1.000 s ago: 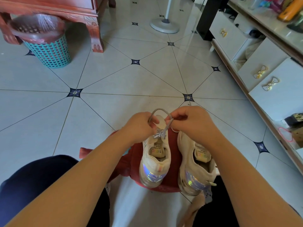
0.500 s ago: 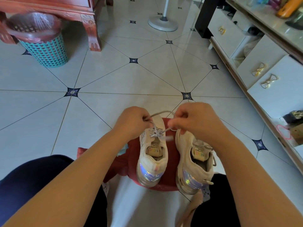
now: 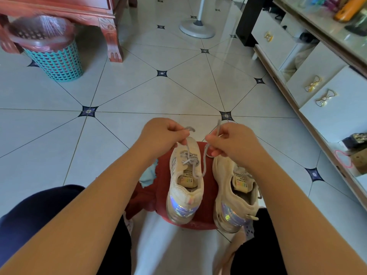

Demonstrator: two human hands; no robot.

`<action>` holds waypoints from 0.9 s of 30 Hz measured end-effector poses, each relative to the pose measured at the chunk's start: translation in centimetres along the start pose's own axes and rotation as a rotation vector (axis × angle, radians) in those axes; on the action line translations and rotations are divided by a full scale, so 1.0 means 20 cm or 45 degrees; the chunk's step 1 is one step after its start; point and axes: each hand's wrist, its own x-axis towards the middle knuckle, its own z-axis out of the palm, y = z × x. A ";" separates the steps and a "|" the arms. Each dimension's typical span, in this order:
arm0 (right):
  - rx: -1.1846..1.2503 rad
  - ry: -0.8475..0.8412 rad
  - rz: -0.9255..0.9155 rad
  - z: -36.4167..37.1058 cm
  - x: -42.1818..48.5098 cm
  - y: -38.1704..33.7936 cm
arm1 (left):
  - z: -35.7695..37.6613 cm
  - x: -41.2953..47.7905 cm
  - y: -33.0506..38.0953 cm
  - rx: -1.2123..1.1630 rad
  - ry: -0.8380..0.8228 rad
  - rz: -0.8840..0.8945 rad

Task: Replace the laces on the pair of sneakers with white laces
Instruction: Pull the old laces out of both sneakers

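Observation:
Two cream sneakers with shiny heel patches stand side by side on a red stool (image 3: 162, 187), heels toward me. The left sneaker (image 3: 185, 187) carries a grey speckled lace (image 3: 189, 157) across its upper eyelets. My left hand (image 3: 160, 135) pinches one end of that lace above the toe. My right hand (image 3: 232, 143) pinches the other end, which runs down between the shoes. The right sneaker (image 3: 234, 197) sits partly under my right wrist; its toe is hidden.
A teal waste basket (image 3: 55, 60) with a pink liner stands at the far left beside a red wooden table leg (image 3: 113, 40). A fan base (image 3: 197, 28) is at the back. White cabinet drawers (image 3: 321, 92) line the right side. My dark-clad knees flank the stool.
The lace loop between my hands has come apart. My hands have drawn apart sideways, each now holding a separate lace end above the left sneaker.

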 end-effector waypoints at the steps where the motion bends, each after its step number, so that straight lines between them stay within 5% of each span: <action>1: -0.045 -0.030 0.033 0.02 0.01 0.02 | 0.01 0.00 -0.02 0.299 0.021 0.021; 4: -0.372 -0.099 0.023 0.07 0.02 0.07 | 0.05 0.00 -0.09 0.820 -0.017 0.018; 10: -0.828 -0.323 -0.116 0.19 0.04 0.11 | 0.16 -0.02 -0.13 0.718 -0.243 0.079; 14: -0.426 -0.213 -0.096 0.21 0.06 0.14 | 0.20 -0.02 -0.15 0.813 -0.243 0.083; 20: 0.033 -0.410 0.190 0.19 0.05 0.12 | 0.15 0.02 -0.12 0.159 0.043 -0.108; 27: 0.603 -0.470 0.270 0.10 0.05 0.06 | 0.14 0.04 -0.18 0.362 0.059 -0.143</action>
